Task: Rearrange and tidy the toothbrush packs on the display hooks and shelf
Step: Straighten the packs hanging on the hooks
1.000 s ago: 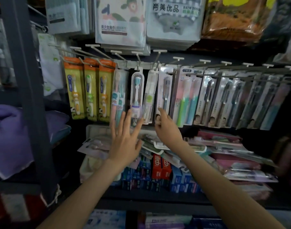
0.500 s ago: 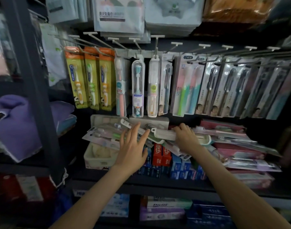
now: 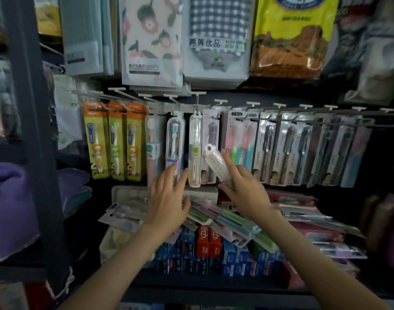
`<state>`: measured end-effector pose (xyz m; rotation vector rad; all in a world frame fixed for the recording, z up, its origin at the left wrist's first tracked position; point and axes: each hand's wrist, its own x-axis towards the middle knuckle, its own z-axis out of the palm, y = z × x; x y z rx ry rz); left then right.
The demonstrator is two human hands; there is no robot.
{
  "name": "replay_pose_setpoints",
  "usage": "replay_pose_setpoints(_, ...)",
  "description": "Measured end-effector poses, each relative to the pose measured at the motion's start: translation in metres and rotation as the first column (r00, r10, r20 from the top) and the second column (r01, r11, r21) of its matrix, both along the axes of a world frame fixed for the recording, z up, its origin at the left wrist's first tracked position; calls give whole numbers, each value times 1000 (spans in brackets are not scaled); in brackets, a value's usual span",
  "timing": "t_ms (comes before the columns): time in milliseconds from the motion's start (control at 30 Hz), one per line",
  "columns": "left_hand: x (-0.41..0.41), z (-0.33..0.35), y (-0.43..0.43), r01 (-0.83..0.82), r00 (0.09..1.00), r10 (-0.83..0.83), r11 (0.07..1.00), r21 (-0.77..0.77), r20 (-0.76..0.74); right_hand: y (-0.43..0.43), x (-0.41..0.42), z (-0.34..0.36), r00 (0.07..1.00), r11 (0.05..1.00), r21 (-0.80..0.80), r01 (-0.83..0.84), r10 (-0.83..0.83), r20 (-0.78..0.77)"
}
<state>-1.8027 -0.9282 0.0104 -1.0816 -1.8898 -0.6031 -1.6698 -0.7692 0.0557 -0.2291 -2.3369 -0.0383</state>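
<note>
Shop display hooks [image 3: 198, 101] hanging full; right hand [image 3: 243, 189] gripping clear toothbrush case [image 3: 216, 163] tilted, left hand [image 3: 169, 198] hovering, fingers spread.

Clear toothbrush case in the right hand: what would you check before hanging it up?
1. Grip: the right hand holds the clear case between thumb and fingers: ok.
2. Hanging tab points up, free of the fingers: ok.
3. Matching spot: a similar white case hangs just to its left: ok.
4. Room left on that hook: cannot tell.
5. Left hand is open and holds nothing, so it could steady the packs: ok.
6. Shelf pile below lies jumbled: not ok.
</note>
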Motion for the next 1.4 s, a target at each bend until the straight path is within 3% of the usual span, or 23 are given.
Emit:
replay_pose_setpoints(300,-13,49,-16,-39,998,41,997,70,-39,-44,-25,59,985,980,-188,-63,30,-172)
replay_pose_setpoints(533,-17,59,-26,-69,997,72,994,80,-36,-58,-44,67,989,967,-253,-10,-27,-143)
replay_pose_setpoints(733,-16,55,-30,-36,999,37,995,92,-15,-59,-54,69,992,943,-332,23,-61,-106)
replay_pose_setpoints(800,-7,56,-31,62,994,-72,991,119,83,-61,-56,64,984,922,-385,-45,-25,-176)
replay_pose_setpoints(833,1,58,-30,163,962,-194,973,162,195,-63,-58,62,972,910,-401,-105,9,-234)
replay_pose_setpoints(900,16,64,-28,378,751,-460,888,264,473,-70,-60,58,933,881,-397,-258,121,-338)
replay_pose_setpoints(933,21,66,-27,461,618,-551,832,310,560,-75,-60,57,916,867,-380,-321,183,-356)
replay_pose_setpoints(1000,23,65,-24,520,475,-636,760,389,608,-80,-57,56,906,819,-418,-393,266,-330)
replay_pose_setpoints(1100,22,51,-24,528,424,-644,747,405,637,-81,-48,46,915,715,-572,-401,340,-215)
replay_pose_setpoints(1267,24,25,-20,428,282,-701,703,568,655,-79,-52,14,927,706,-616,-350,355,-120)
replay_pose_setpoints(1400,24,16,-15,374,280,-693,716,589,664,-74,-57,6,910,589,-735,-336,405,-91)
